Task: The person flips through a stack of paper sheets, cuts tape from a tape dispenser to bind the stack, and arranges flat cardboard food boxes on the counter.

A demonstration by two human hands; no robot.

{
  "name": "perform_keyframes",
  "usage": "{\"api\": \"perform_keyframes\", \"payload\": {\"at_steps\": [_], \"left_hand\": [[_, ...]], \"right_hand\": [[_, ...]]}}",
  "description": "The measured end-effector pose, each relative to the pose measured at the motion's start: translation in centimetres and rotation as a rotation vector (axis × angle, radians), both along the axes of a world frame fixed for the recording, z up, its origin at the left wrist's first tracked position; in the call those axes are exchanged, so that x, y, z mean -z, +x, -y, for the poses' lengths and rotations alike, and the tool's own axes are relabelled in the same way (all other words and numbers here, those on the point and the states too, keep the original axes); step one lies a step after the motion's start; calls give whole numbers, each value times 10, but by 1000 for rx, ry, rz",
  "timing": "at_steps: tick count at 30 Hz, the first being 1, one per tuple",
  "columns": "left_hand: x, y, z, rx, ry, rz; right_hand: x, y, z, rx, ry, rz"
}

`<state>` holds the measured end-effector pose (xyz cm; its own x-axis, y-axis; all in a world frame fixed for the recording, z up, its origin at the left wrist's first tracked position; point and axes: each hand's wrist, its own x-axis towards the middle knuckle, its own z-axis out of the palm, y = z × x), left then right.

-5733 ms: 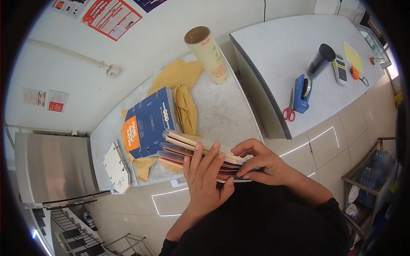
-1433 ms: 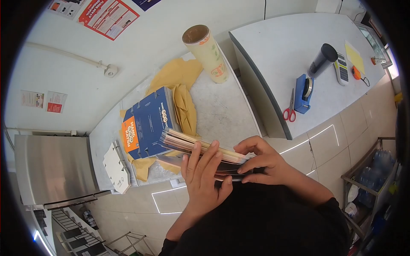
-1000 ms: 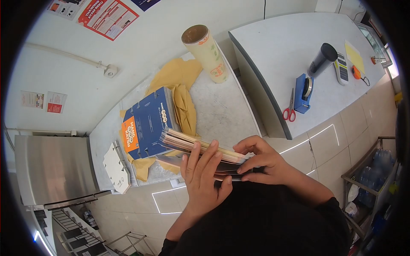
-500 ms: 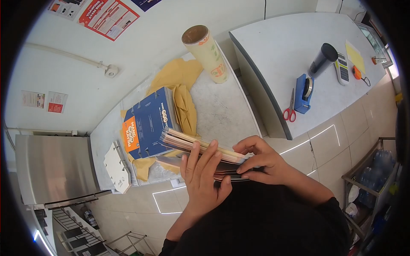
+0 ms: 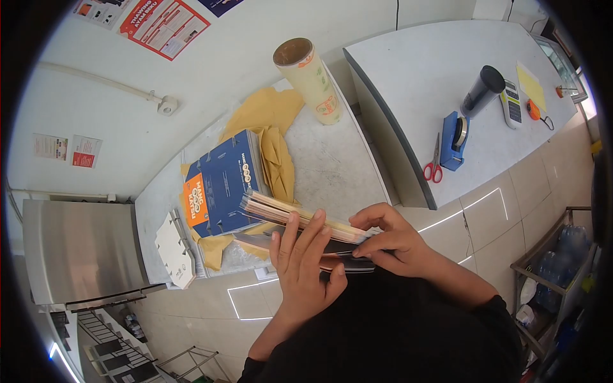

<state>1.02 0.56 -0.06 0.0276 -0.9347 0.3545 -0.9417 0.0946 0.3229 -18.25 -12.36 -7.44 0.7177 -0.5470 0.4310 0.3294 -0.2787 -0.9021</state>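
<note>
A stack of thin flat cardboard sheets [image 5: 271, 209] is held in front of my body, with its layered cream and pinkish edges fanned slightly apart. My left hand [image 5: 301, 265] is closed around the near side, long fingers over the upper sheets and thumb below. At the right end, the fingers and thumb of my right hand [image 5: 396, 241] pinch the sheet edges near a dark gap in the stack. Just beyond the hands, a pile of blue printed cardboard sheets [image 5: 227, 169] with an orange panel lies on crumpled brown paper [image 5: 276, 163].
A large roll of printed film [image 5: 313, 83] stands on the near table [image 5: 325, 159]. White cut cardboard [image 5: 174, 252] lies at its left end. The other table holds red-handled scissors [image 5: 433, 167], a blue tape dispenser [image 5: 454, 140], a dark tumbler [image 5: 483, 89] and a calculator [image 5: 511, 105].
My right thumb and fingers have shifted slightly along the sheet edges, and the lower sheets sit closer together. My left hand keeps its hold in the same place.
</note>
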Motion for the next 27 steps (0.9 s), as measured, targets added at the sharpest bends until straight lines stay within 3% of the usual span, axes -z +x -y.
{"api": "perform_keyframes", "payload": {"at_steps": [10, 27], "left_hand": [[5, -1, 0, 41, -52, -9], [6, 0, -2, 63, -42, -20]], "right_hand": [[-6, -4, -1, 69, -312, -105], [-6, -2, -5, 33, -122, -71]]}}
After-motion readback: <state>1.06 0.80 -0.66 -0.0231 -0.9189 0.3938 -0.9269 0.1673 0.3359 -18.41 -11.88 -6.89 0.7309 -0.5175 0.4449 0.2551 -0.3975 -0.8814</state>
